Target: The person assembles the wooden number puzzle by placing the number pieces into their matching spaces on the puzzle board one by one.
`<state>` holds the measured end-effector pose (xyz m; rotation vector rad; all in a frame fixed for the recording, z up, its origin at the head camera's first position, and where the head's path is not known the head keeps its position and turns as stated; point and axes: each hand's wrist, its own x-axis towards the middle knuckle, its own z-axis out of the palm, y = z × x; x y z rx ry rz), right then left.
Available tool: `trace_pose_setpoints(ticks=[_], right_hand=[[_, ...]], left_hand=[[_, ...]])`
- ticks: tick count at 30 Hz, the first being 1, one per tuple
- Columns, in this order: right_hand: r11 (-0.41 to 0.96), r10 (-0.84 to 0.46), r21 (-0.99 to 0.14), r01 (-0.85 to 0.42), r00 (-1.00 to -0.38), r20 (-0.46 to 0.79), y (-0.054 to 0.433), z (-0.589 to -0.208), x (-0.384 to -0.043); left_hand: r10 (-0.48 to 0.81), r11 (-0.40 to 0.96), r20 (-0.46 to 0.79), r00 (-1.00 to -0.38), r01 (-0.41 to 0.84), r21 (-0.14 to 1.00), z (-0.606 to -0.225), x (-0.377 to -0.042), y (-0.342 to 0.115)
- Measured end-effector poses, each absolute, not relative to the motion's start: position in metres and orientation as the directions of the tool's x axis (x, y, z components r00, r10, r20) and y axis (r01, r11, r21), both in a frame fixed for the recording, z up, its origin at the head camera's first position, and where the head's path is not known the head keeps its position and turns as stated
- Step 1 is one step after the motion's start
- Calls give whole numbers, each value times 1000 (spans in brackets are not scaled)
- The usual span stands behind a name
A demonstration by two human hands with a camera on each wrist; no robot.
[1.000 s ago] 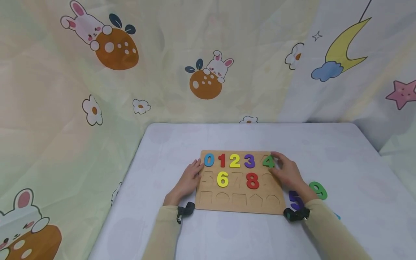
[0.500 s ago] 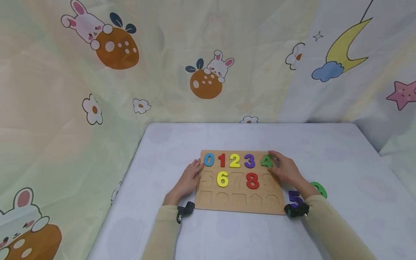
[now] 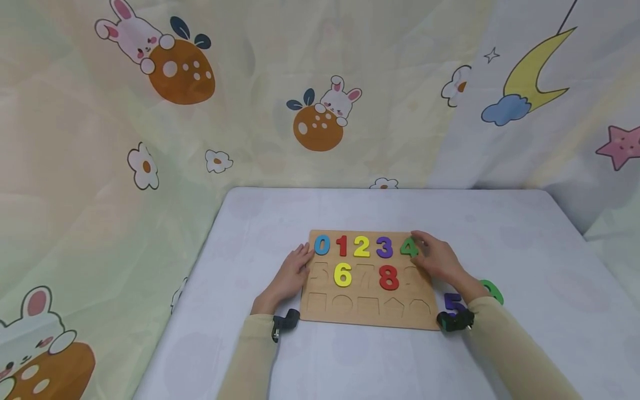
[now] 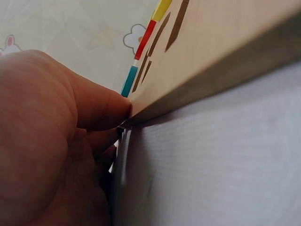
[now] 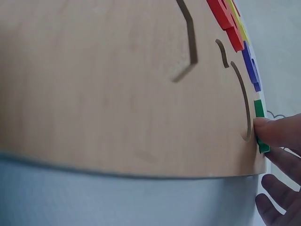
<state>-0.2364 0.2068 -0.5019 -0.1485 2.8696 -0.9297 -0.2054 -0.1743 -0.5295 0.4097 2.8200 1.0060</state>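
A wooden number puzzle board point(image 3: 367, 322) lies on the table with coloured numbers in its upper two rows. My left hand point(image 3: 290, 273) holds the board's left edge; in the left wrist view the thumb point(image 4: 106, 110) is at the edge with fingers below it. At the top right corner, my right hand point(image 3: 440, 260) pinches the green number 4 point(image 3: 409, 246) over its outline. The right wrist view has the thumb on the near face of the 4 point(image 5: 259, 107) and the other fingers behind and below it.
On the board are the blue 0 point(image 3: 322, 245), red 1 point(image 3: 342, 245), yellow 2 point(image 3: 361, 246), purple 3 point(image 3: 384, 247), yellow 6 point(image 3: 342, 275) and red 8 point(image 3: 388, 278). A purple 5 point(image 3: 454, 301) and a partly hidden green 9 point(image 3: 494, 291) lie right of the board.
The right hand has shifted slightly left with the green 4, which now sits closer over its outline. My left hand stays at the board's left edge.
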Motion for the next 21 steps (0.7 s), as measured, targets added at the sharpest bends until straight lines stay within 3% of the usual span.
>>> trace_pose_setpoints(ticks=[11, 21], right_hand=[[799, -134, -596, -75, -989, -56, 209, -503, -234], [760, -45, -649, -32, -999, -4, 230, -504, -217]], left_hand=[[295, 738, -18, -955, 216, 640, -530, -206, -175], [300, 734, -17, -954, 219, 643, -529, -206, -175]])
